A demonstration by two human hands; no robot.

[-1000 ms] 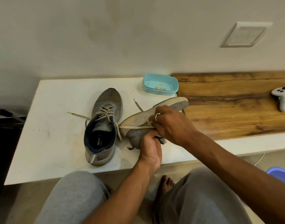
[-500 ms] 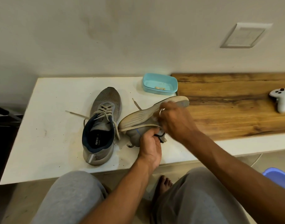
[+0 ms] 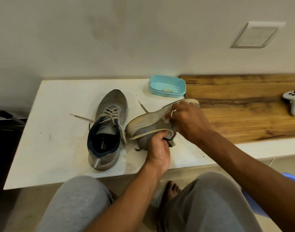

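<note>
A grey running shoe (image 3: 143,121) is tipped on its side on the white table (image 3: 51,131), its pale ribbed sole facing up and left. My left hand (image 3: 158,148) grips its heel and upper from below, and a loose lace runs across under the sole. My right hand (image 3: 188,121), a ring on one finger, is curled on the sole near the toe and pinches a small whitish wad (image 3: 166,119) against it. The matching shoe (image 3: 108,124) stands upright to the left, laced, toe pointing to the wall.
A light blue tub (image 3: 167,87) with a few crumbs stands behind the shoes by the wall. A wooden board (image 3: 243,106) covers the table's right part, with a white game controller (image 3: 293,102) on it. My knees and a bare foot are below the table edge.
My right hand has slid along the sole from its middle toward the toe end. My left hand keeps its grip on the heel, and the upright shoe has stayed put.
</note>
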